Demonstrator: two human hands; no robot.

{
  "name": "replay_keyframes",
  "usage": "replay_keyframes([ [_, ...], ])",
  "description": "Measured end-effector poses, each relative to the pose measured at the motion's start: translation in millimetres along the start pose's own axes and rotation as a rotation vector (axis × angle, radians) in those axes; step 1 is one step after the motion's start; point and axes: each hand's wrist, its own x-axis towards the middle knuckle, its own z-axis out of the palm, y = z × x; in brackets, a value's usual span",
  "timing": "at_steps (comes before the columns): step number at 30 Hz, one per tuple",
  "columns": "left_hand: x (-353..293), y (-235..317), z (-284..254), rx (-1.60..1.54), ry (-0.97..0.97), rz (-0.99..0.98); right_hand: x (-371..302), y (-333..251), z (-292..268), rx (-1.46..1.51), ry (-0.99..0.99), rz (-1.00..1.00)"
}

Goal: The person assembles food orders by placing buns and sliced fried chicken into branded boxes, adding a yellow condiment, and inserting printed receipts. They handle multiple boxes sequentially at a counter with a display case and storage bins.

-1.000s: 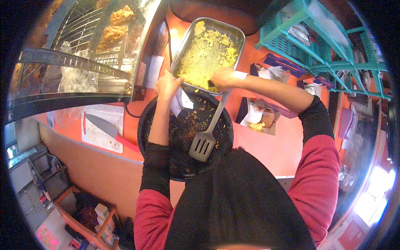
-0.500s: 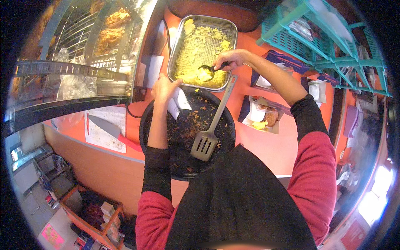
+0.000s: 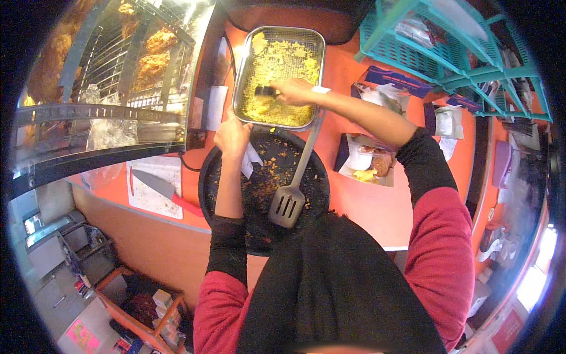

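My right hand (image 3: 295,92) is closed round a dark spoon (image 3: 267,91), held down in crumbly yellow food (image 3: 271,62). The food lies on wire mesh in a rectangular metal tray (image 3: 323,59). At the tray's near left corner, my left hand (image 3: 232,138) is closed, with a folded white paper (image 3: 252,158) at its fingers. Whether it also grips the rim is hidden. Below the tray sits a round black pan (image 3: 236,189) with brown crumbs. A grey slotted turner (image 3: 288,205) lies across it, its handle reaching up beside the tray.
An open paper box (image 3: 377,176) to the right holds a brown fried piece, yellow food and something white. Further right stand teal plastic baskets (image 3: 401,50). A glass cabinet with fried food (image 3: 154,64) is at left, above a knife (image 3: 156,184) on a white board (image 3: 168,206).
My right hand has moved left with the spoon, deeper over the tray. My left hand has come slightly nearer to me, the paper with it. The view has shifted a little.
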Motion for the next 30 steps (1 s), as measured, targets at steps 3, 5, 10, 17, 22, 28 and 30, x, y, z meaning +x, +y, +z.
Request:
replay_keyframes([
  [3,-2.7,-4.4,-3.4,-0.001,-0.014,0.036,-8.6,-5.6,3.7,-0.358,0.072,-0.409],
  [5,-4.2,-5.6,-4.3,0.005,0.024,0.015,-21.5,-5.6,-6.3,-0.424,-0.032,-0.436],
  [10,-4.1,0.3,3.4,0.024,0.025,0.005,-40.1,-2.8,-38.6,-0.557,-0.459,-0.248],
  [17,-1.8,-0.6,4.4,-0.021,0.042,0.07,-14.5,35.1,-38.3,0.237,-0.742,-0.284],
  [22,-22.3,13.9,9.5,-0.027,-0.116,0.42,-14.4,60.4,-18.5,0.47,-0.756,0.258],
  [28,-43.1,44.3,-5.9,-0.051,0.013,0.467,-16.6,66.3,-30.4,0.884,-0.782,0.412],
  [30,-49.9,45.7,-23.1,-0.146,0.115,0.458,-29.7,67.7,-50.0,1.055,-0.799,0.371],
])
